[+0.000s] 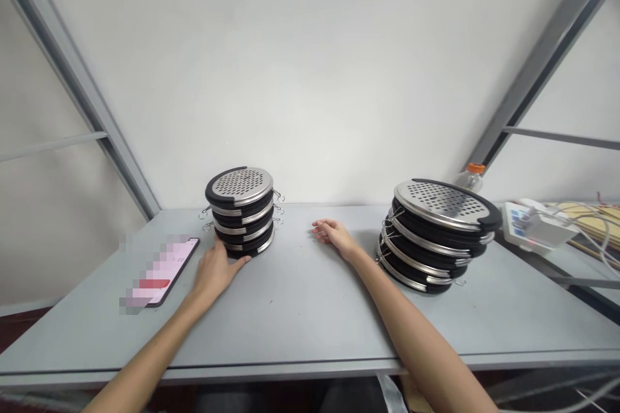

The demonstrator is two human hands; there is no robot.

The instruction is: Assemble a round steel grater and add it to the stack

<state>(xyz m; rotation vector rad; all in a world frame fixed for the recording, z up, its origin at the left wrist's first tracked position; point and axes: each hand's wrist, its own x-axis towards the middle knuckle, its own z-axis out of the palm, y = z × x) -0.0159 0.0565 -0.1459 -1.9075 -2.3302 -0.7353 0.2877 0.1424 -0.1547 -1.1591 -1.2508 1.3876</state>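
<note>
Two stacks of round perforated metal discs with black rims stand on a grey table [300,310]. The left stack [241,210] is upright, with several discs and small wire hooks at the sides. My left hand [216,269] lies against its base, fingers spread and flat on the table, thumb touching the bottom disc. The right stack [436,232] leans slightly, its top disc tilted. My right hand [334,235] rests on the table between the two stacks, fingers loosely stretched out, holding nothing, apart from both stacks.
A phone [162,271] with a lit screen lies left of my left hand. A bottle with an orange cap [471,177] stands behind the right stack. A white power strip [530,226] with cables sits at the far right. Grey metal frame struts rise at both sides.
</note>
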